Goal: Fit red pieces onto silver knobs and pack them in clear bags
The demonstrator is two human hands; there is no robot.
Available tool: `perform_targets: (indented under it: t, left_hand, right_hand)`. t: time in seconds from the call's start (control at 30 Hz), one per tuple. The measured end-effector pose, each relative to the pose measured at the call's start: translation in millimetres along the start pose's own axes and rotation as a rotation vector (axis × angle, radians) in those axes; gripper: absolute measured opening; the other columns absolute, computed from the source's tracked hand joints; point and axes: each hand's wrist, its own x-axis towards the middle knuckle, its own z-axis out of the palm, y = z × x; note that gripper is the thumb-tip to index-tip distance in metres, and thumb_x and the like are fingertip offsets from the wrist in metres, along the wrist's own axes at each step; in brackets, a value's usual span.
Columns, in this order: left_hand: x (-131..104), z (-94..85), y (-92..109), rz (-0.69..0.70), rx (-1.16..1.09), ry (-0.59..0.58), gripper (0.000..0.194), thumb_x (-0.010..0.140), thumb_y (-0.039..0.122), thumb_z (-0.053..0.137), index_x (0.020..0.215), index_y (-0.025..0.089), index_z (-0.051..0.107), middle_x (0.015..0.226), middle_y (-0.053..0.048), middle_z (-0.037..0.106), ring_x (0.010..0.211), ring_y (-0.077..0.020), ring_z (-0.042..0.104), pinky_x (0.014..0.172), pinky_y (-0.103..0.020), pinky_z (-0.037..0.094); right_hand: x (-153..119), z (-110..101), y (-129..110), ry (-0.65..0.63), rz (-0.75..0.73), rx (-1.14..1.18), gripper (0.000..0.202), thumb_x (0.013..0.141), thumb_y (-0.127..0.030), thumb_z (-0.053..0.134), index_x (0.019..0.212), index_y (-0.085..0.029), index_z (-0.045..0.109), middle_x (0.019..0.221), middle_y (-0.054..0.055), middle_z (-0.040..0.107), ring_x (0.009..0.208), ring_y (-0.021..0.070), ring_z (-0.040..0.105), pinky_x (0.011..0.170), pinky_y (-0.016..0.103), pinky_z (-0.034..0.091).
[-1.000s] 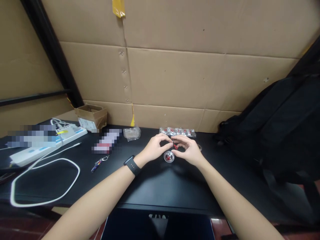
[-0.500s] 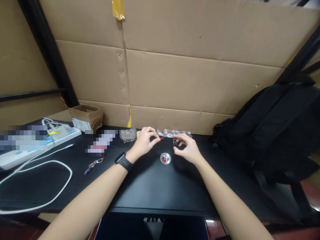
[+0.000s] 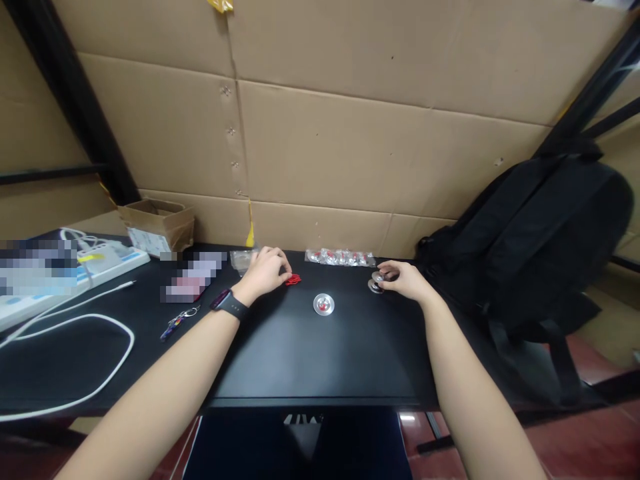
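Note:
My left hand (image 3: 267, 272) is closed, thumb and fingers together at the left edge of a small tangle of red cord (image 3: 294, 279) on the black table. Whether the whole tangle is pinched or partly lies loose, I cannot tell. Between the fingertips of my right hand (image 3: 403, 278) is a small shiny metal disc (image 3: 379, 275), shaped like a finger cymbal. Just under it a second metal disc (image 3: 374, 287) shows, close to the tabletop. Between the hands, a round silver disc (image 3: 324, 305) with red at its centre lies flat.
Along the cardboard wall lies a row of clear-wrapped discs (image 3: 340, 257). A clear bag (image 3: 241, 261) is behind my left hand. At left are keys (image 3: 179, 323), a white cable (image 3: 127, 347), a power strip (image 3: 117, 269) and a small carton (image 3: 160, 225). A black backpack (image 3: 530, 253) stands right.
My hands have moved apart. The left went from the middle to the left with the red cord, down to the table. The right carried its metal disc rightward over another disc.

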Motion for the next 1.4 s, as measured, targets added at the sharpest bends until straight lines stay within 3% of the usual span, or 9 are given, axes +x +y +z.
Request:
perform_targets:
  t: [0.3,0.4,0.53,0.63,0.8,0.97,1.1,1.2,1.4]
  left_hand:
    - [0.2,-2.7,-2.6,-0.005,0.009,-0.047,0.016,0.085,0.035,0.064,0.092,0.027,0.076,0.114,-0.008,0.067,0.116,-0.0324,0.050,0.098,-0.050,0.035]
    - [-3.2,-6.6,14.4,0.119,-0.075,-0.029,0.019,0.090,0.036,0.060,0.099,0.027,0.074,0.115,-0.007,0.067,0.114,-0.0289,0.052,0.097,-0.045,0.037]
    - [-11.8,-7.0,49.4,0.365,-0.210,-0.151,0.022,0.090,0.042,0.064,0.107,0.030,0.072,0.113,-0.003,0.068,0.110,-0.0238,0.056,0.093,-0.037,0.037]
    - [-17.1,-1.2,70.7,0.420,-0.189,-0.193,0.018,0.090,0.041,0.066,0.101,0.028,0.073,0.103,-0.002,0.071,0.103,-0.0227,0.058,0.087,-0.036,0.035]
    - [-19.0,9.3,81.3,0.351,-0.128,-0.184,0.014,0.089,0.032,0.067,0.080,0.023,0.072,0.088,-0.002,0.072,0.100,-0.0230,0.060,0.084,-0.038,0.030]
    - [-17.6,12.9,77.4,0.231,-0.260,-0.174,0.015,0.093,0.029,0.060,0.083,0.024,0.070,0.094,0.000,0.076,0.100,-0.0218,0.063,0.090,-0.039,0.031]
    - [-15.2,14.0,76.8,0.084,-0.468,-0.135,0.012,0.093,0.030,0.058,0.099,0.026,0.068,0.104,0.002,0.076,0.098,-0.0194,0.068,0.092,-0.035,0.038]
    - [-14.0,13.6,78.5,0.065,-0.538,-0.130,0.013,0.094,0.029,0.055,0.100,0.026,0.067,0.105,0.002,0.075,0.098,-0.0185,0.068,0.090,-0.032,0.042]
    - [-10.5,4.5,66.5,0.111,-0.261,-0.032,0.014,0.096,0.031,0.054,0.096,0.026,0.067,0.101,0.000,0.074,0.106,-0.0230,0.063,0.094,-0.040,0.035]
  right_hand:
    - [2.5,4.4,7.3,-0.186,-0.007,-0.008,0.046,0.064,-0.028,0.084,0.108,-0.018,0.074,0.104,0.008,0.077,0.090,0.0216,0.072,0.084,0.032,0.057]
    - [2.4,5.3,7.4,-0.192,-0.009,-0.032,0.048,0.064,-0.030,0.085,0.110,-0.019,0.074,0.105,0.007,0.077,0.093,0.0229,0.071,0.087,0.033,0.056]
    - [1.2,7.0,0.7,-0.097,-0.057,-0.090,0.045,0.069,-0.038,0.083,0.110,-0.022,0.074,0.109,0.007,0.075,0.098,0.0251,0.069,0.087,0.036,0.055]
    - [0.2,10.2,-11.4,-0.012,-0.117,-0.107,0.037,0.075,-0.038,0.078,0.109,-0.023,0.074,0.112,0.008,0.073,0.100,0.0252,0.068,0.082,0.034,0.055]
    - [-5.1,27.7,-48.3,-0.093,-0.241,0.014,0.033,0.079,-0.035,0.076,0.109,-0.023,0.073,0.112,0.008,0.071,0.099,0.0227,0.067,0.078,0.032,0.055]
    - [-15.0,60.6,-90.1,-0.252,-0.349,0.191,0.064,0.068,-0.040,0.087,0.126,-0.024,0.065,0.121,0.008,0.071,0.106,0.0246,0.067,0.085,0.036,0.055]
    - [-19.7,78.7,-110.5,-0.205,-0.373,0.387,0.056,0.075,-0.038,0.082,0.126,-0.023,0.063,0.117,0.007,0.073,0.104,0.0218,0.070,0.089,0.035,0.057]
    - [-21.2,82.1,-117.4,-0.130,-0.381,0.411,0.049,0.077,-0.031,0.079,0.123,-0.023,0.064,0.113,0.005,0.074,0.097,0.0198,0.071,0.087,0.033,0.058]
    - [-18.6,73.6,-112.6,-0.031,-0.392,0.295,0.046,0.073,-0.024,0.077,0.117,-0.022,0.067,0.098,0.003,0.075,0.083,0.0176,0.070,0.081,0.031,0.059]
